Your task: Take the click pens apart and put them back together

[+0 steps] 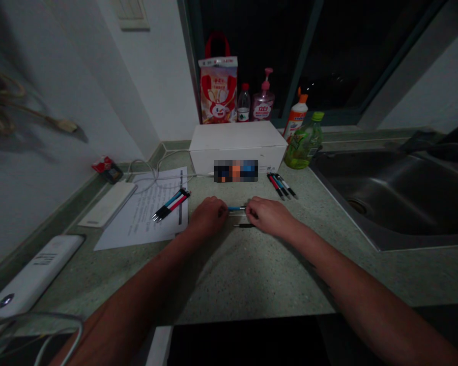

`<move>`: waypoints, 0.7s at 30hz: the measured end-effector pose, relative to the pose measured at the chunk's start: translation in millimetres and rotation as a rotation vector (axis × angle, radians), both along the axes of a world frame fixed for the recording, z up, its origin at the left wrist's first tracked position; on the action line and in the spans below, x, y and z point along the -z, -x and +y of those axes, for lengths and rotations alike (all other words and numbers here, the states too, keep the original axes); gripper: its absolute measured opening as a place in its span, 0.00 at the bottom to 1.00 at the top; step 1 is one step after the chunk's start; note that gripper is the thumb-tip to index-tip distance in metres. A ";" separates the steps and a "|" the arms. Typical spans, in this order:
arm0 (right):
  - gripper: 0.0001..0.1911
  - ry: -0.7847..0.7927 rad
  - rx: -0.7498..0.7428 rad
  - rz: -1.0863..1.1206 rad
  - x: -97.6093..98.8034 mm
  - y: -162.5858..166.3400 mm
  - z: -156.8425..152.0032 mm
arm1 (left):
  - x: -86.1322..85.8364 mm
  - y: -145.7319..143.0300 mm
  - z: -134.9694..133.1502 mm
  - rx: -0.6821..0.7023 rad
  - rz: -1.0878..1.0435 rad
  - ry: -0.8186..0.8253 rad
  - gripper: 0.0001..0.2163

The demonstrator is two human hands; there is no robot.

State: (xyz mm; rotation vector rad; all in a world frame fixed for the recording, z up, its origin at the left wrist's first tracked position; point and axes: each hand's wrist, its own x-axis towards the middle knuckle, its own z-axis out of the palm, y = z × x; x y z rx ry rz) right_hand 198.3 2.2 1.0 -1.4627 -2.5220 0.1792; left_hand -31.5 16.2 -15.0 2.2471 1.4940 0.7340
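Near the middle of the counter my left hand and my right hand face each other with fingers closed. Between them they grip a blue pen, held level, one end in each hand. Just below it shows a thin pale strip, too small to name. A black pen part lies on the counter close under my right hand. Several pens in blue, white and red with black grips lie on a printed sheet to the left. More pens lie side by side to the right.
Behind stand a white box, a pink pump bottle and a green bottle. A steel sink is at the right. On the left are a white power strip, a flat white box and a white cable.
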 end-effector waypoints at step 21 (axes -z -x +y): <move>0.08 0.061 0.015 -0.104 -2.5 -0.8 1.9 | -17.4 5.0 -5.1 0.082 0.272 0.112 0.09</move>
